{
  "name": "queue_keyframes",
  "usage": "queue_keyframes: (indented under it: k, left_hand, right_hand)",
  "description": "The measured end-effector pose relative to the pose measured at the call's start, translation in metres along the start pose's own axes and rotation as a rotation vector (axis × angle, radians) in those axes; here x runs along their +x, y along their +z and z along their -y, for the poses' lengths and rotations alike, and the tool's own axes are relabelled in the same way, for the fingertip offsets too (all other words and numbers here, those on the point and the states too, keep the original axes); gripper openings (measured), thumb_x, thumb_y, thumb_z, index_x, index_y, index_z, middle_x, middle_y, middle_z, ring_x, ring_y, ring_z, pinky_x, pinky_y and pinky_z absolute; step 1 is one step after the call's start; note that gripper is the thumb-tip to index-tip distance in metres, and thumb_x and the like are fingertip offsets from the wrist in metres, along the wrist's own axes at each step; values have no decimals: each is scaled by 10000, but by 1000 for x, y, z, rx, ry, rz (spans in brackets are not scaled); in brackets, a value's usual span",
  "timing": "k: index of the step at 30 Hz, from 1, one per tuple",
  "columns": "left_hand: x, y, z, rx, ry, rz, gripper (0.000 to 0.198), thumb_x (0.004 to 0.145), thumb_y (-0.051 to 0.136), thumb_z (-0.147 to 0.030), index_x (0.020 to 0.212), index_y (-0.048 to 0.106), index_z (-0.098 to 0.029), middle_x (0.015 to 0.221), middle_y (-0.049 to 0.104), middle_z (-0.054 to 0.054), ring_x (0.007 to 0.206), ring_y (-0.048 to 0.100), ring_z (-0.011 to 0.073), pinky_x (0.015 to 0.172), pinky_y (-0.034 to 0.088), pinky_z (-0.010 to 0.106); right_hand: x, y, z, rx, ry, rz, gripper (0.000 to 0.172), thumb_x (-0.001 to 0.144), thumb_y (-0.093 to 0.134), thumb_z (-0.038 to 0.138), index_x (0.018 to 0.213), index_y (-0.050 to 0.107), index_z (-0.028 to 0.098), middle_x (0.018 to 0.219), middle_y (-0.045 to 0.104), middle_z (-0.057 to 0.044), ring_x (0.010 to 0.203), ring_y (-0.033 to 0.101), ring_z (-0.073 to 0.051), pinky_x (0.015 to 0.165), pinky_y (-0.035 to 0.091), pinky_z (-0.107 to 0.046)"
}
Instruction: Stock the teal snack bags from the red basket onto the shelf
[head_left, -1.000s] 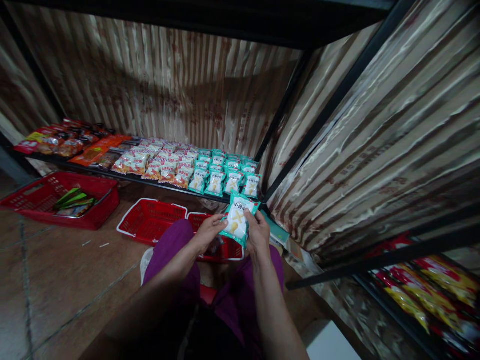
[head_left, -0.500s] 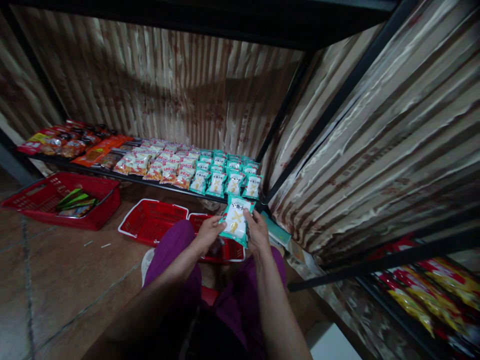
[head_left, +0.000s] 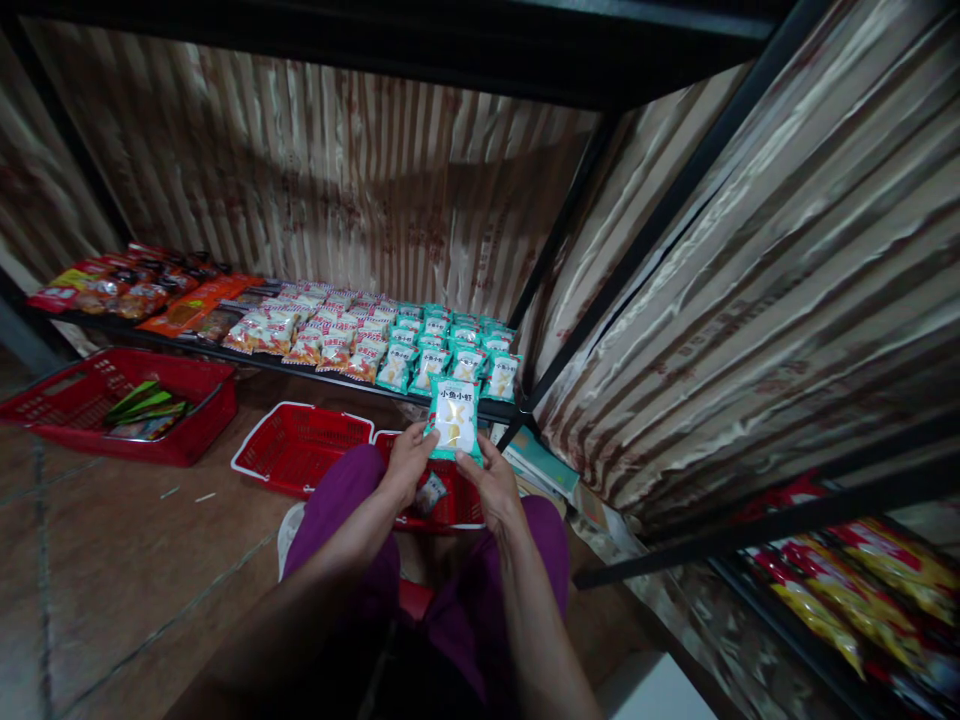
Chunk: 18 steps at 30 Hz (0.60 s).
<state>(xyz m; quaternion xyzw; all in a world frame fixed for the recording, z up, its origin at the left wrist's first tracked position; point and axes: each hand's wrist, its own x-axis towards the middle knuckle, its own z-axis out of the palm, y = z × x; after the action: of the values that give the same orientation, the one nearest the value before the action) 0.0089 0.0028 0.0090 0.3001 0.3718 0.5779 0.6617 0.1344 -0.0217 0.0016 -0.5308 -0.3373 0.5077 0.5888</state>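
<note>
A teal and white snack packet [head_left: 454, 418] is held upright in front of me, just below the shelf's front edge. My left hand [head_left: 409, 463] pinches its lower left corner and my right hand [head_left: 493, 486] grips its lower right edge. Behind it, rows of the same teal packets [head_left: 450, 352] lie on the low black shelf [head_left: 315, 368], with red and white packets [head_left: 330, 335] to their left. My purple trouser legs [head_left: 341, 515] are below the hands.
Two red baskets [head_left: 300, 448] sit on the floor under my hands, one holding a small packet [head_left: 430, 493]. A third red basket [head_left: 112, 405] with green packets stands at the left. Striped curtain covers the back and right. Yellow and red packets [head_left: 847, 585] fill a shelf at lower right.
The packet has been turned upright and moved left and slightly up toward the shelf edge; both hands shifted left with it.
</note>
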Motion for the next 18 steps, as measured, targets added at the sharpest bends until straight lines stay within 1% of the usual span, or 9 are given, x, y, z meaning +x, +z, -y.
queue_keyframes:
  k: [4, 7, 11, 15, 18]
  left_hand:
    - [0, 2, 0, -16, 6, -16, 391, 568, 770, -324, 875, 656, -111, 850, 704, 93, 743, 646, 177, 741, 487, 296]
    - [-1, 4, -1, -13, -22, -16, 379, 576, 761, -320, 881, 651, -123, 863, 704, 87, 746, 648, 176, 723, 493, 291]
    - [-3, 5, -2, -5, -63, -27, 374, 582, 752, -316, 890, 638, -137, 909, 702, 86, 791, 652, 186, 704, 499, 279]
    - [-4, 5, 1, 3, -58, -24, 362, 592, 742, -309, 886, 627, -132, 913, 701, 89, 808, 651, 185, 714, 494, 267]
    - [-4, 6, 2, 18, -28, -22, 349, 603, 736, -295, 891, 626, -132, 908, 700, 91, 807, 651, 187, 726, 490, 273]
  right_hand:
    - [3, -1, -3, -14, -64, 7, 667, 522, 770, 327, 1144, 573, 188, 980, 694, -39, 818, 646, -181, 803, 509, -336]
    - [1, -1, -2, -40, -106, 1, 648, 544, 749, 323, 1157, 579, 199, 996, 688, -35, 837, 642, -190, 775, 515, -328]
    - [-3, 1, -1, -1, -48, -15, 661, 550, 741, 299, 1179, 560, 205, 998, 685, -24, 783, 642, -170, 700, 520, -290]
    - [-6, 2, -1, 73, -5, -24, 654, 538, 747, 268, 1162, 561, 209, 957, 692, -3, 759, 640, -139, 690, 512, -255]
    - [-7, 2, 0, 116, 16, -44, 633, 522, 756, 255, 1129, 583, 215, 901, 701, 12, 747, 641, -131, 676, 511, -236]
